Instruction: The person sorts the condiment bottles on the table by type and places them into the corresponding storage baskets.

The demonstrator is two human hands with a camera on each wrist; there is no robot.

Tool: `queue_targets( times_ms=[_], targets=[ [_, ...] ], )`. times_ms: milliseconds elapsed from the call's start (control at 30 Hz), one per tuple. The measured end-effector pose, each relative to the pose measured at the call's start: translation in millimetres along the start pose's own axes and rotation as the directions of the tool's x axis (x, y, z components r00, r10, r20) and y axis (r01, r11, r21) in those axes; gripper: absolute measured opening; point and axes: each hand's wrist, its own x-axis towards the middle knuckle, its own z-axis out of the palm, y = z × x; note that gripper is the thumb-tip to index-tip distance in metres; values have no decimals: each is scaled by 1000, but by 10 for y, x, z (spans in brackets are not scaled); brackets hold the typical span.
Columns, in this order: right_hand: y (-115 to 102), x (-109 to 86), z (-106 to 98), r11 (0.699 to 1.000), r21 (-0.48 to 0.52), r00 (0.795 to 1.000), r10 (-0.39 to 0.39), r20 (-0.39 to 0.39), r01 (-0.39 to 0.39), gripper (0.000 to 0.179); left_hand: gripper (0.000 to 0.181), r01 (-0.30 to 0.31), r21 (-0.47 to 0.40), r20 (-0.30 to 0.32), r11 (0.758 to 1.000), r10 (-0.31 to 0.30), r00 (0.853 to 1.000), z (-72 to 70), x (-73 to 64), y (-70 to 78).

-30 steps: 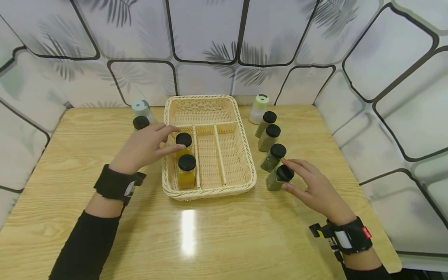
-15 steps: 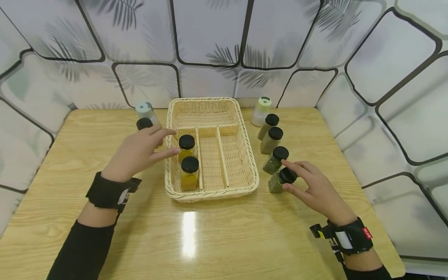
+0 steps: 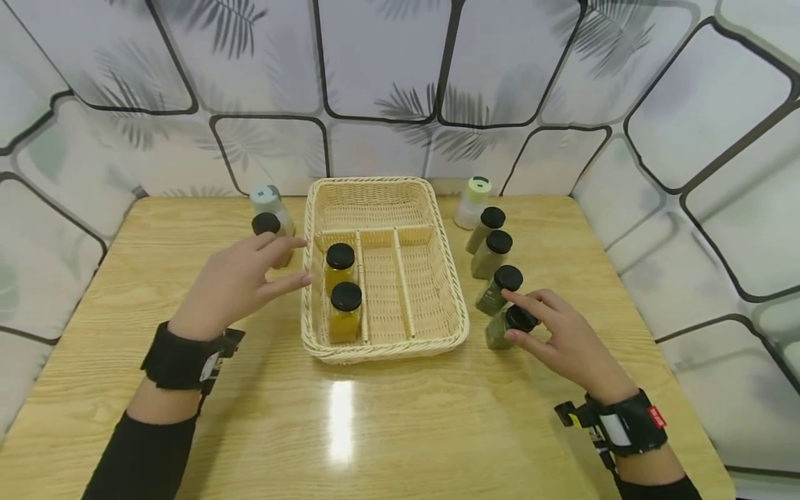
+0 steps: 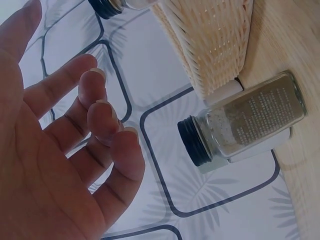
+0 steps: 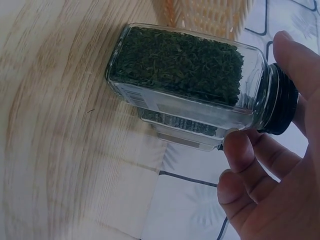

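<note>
My left hand (image 3: 231, 281) hovers left of the wicker basket (image 3: 384, 353), fingers relaxed and holding nothing. Two black-lidded jars of yellow spice, a nearer one (image 3: 346, 316) and a farther one (image 3: 340, 267), stand in the basket's left compartment. Close to the left fingers is a black-lidded jar of brownish powder (image 4: 257, 112), partly hidden in the head view. My right hand (image 3: 565, 340) reaches around the black lid of the nearest green herb jar (image 5: 175, 65), thumb and fingers on opposite sides. That jar stands on the table; firm contact cannot be made out.
Behind the herb jar, a second green herb jar (image 3: 494, 295), two greyish spice jars (image 3: 489, 260) and a white shaker with a pale green cap (image 3: 470, 208) form a row. A pale-blue-capped shaker (image 3: 267, 200) stands at back left. The patterned wall (image 3: 387, 149) borders the table.
My left hand has drawn back leftward from over the yellow jars. The right hand has edged slightly farther over the nearest herb jar's lid. The head view has shifted a little.
</note>
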Motion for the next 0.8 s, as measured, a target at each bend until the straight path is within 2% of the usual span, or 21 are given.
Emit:
queue_targets(
  times_ms=[267,467,800],
  targets=[
    [-16,-24,11,1000,-1,1000,27,8,-27,62,55,-3,1,-15,1000,3,1000,12,-79,11],
    [-14,-11,16,1000,-4,1000,6,-14,-6,59,57,27,2,6,1000,-27,1000,29,-130,17],
    [-18,48,4,999,-18,999,-33,-21,33,60,52,45,-3,-1,999,-45,999,4,-189,21]
  ],
)
